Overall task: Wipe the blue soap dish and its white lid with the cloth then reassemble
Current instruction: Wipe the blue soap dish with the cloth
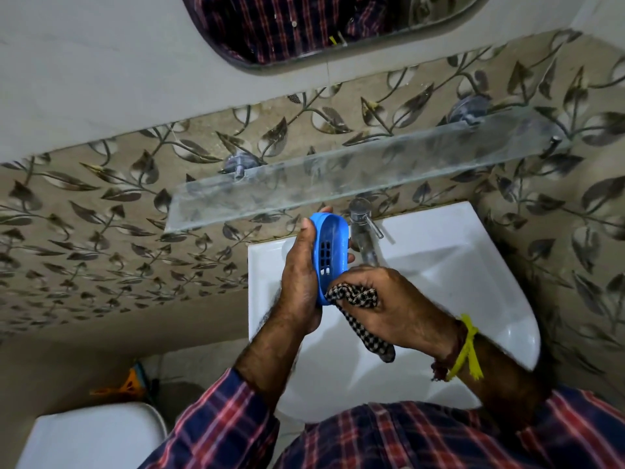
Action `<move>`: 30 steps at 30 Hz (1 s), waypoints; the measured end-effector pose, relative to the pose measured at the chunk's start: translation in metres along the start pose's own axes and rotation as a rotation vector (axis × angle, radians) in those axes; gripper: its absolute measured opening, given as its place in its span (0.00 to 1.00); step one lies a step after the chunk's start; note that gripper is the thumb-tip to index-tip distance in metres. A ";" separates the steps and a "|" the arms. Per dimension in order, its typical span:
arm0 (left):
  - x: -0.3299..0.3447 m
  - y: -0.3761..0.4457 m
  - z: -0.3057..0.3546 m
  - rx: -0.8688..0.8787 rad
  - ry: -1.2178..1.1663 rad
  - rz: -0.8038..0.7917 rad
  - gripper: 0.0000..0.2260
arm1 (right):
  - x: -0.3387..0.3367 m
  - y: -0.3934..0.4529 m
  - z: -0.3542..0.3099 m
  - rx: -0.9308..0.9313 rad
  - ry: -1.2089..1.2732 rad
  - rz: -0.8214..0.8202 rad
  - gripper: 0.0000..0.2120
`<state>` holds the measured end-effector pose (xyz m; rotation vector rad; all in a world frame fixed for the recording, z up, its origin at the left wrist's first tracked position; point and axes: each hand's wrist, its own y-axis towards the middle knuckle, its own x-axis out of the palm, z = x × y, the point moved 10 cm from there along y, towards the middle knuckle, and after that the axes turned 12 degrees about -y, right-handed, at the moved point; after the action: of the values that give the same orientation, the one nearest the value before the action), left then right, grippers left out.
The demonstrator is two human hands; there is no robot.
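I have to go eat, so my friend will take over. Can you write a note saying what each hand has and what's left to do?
Left hand: grip closed on the blue soap dish, held on edge over the white sink, hollow side facing the camera.
Right hand: grip closed on the checked cloth, pressed to the dish's lower end.
White lid: not in view.
Done: dish wiping is underway.
Left: finish the dish, wipe the lid, put them together.

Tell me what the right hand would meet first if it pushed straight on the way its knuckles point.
Probably the blue soap dish: the right hand, bunching the checked cloth, points up-left at its lower end, the left hand right behind it. Depth is unclear.
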<state>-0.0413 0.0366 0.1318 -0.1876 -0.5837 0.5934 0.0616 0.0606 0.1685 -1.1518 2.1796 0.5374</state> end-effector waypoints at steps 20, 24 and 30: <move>-0.020 0.008 -0.005 -0.170 -0.054 0.123 0.31 | -0.006 -0.009 -0.012 -0.131 -0.387 0.152 0.10; -0.018 0.011 -0.001 -0.197 -0.117 0.123 0.30 | -0.011 -0.009 -0.019 -0.185 -0.384 0.284 0.09; -0.015 0.000 0.014 0.112 0.330 -0.020 0.34 | -0.020 0.003 0.024 0.110 0.260 0.290 0.03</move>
<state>-0.0595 0.0283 0.1360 -0.1693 -0.2319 0.5591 0.0756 0.0886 0.1644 -0.8928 2.5879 0.3989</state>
